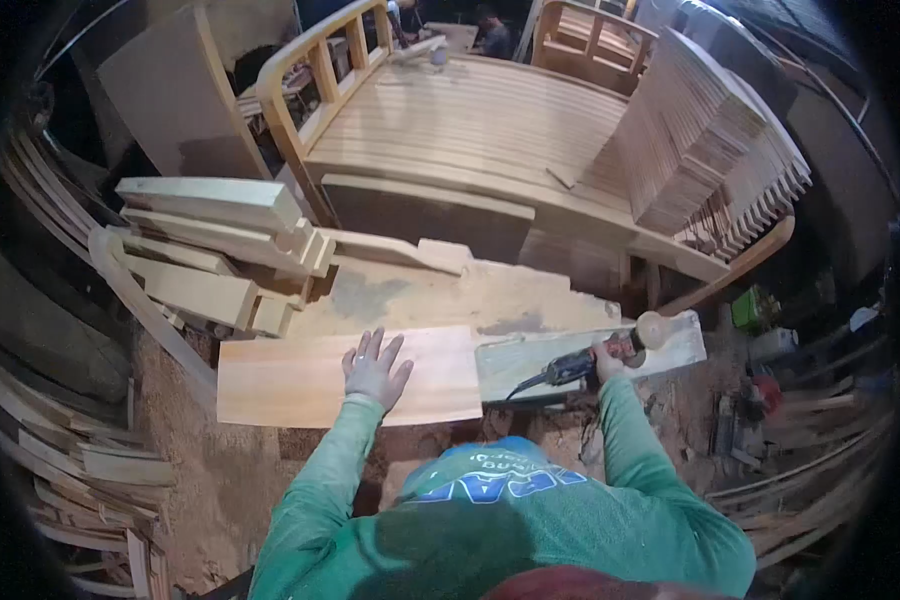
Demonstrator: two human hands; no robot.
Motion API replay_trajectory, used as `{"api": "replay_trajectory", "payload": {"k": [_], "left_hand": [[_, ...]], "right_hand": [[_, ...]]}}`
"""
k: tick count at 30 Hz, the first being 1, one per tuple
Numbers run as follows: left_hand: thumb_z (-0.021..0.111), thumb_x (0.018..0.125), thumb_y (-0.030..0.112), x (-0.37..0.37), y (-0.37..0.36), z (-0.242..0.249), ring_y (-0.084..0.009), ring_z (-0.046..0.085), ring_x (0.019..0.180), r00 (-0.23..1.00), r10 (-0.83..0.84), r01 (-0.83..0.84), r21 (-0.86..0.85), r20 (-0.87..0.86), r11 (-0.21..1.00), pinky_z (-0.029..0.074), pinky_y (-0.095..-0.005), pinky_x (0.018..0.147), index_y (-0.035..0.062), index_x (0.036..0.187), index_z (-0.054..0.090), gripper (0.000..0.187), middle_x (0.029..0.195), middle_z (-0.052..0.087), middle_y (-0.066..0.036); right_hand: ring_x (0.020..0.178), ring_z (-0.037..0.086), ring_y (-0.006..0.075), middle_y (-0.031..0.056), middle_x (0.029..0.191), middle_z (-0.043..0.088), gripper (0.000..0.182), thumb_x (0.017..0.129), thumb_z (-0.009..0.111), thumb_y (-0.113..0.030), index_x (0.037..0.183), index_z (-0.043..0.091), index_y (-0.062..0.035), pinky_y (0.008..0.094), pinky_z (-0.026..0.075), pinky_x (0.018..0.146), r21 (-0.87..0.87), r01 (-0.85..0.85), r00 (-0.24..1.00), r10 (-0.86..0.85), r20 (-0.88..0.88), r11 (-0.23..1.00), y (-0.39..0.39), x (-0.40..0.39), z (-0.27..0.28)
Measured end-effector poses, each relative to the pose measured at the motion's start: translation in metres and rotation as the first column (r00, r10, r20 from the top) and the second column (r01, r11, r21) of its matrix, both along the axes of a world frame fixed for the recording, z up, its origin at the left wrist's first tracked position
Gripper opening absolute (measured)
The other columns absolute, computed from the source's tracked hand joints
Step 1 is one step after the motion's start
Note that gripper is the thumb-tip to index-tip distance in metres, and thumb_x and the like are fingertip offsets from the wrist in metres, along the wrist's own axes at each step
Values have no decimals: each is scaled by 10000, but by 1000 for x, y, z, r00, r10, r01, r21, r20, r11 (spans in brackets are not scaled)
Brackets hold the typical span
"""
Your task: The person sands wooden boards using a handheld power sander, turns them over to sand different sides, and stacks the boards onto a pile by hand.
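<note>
Currently R grip (607, 362) is wrapped round a corded pwr tool (570, 367) w/ round disc (656, 330), over a greenish board (685, 342). L grip (370, 378), fingers spread, lies flat on an orange-ish plank (270, 382), L of tool. Beyond: dusty bench (410, 290), stacked timber (205, 205), slatted bed (450, 115).

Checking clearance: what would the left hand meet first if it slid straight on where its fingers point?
The left hand would likely clear the far edge of the board, then meet the curved wooden piece beyond; depth is unclear.
</note>
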State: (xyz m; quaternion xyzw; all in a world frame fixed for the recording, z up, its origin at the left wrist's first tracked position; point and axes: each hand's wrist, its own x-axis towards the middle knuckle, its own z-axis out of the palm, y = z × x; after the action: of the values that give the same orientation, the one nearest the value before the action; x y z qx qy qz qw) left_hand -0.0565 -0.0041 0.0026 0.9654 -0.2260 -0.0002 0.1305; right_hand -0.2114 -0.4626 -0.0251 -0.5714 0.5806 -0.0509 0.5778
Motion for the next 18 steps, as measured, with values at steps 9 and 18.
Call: {"api": "replay_trajectory", "payload": {"k": [9,18], "left_hand": [[500,985,515,4,1,-6,-321,236,1536,999,13,-13,13,-34,1000,128,-557,1199,295,1534,456,593,1668,288,-90],[440,998,570,13,3,-5,-328,163,1560,993,24,-24,4,-118,1000,42,-588,1217,343,1572,384,620,1693,231,-58]], "right_hand": [[1169,641,352,271,1231,677,867,753,684,-616,1182,654,137,415,463,1000,-367,-121,904,-50,-424,922,-18,17,-31],[1193,621,314,259,1320,632,928,769,708,-589,1260,586,189,376,448,1055,-293,0,941,-99,-323,956,-4,17,-18]]}}
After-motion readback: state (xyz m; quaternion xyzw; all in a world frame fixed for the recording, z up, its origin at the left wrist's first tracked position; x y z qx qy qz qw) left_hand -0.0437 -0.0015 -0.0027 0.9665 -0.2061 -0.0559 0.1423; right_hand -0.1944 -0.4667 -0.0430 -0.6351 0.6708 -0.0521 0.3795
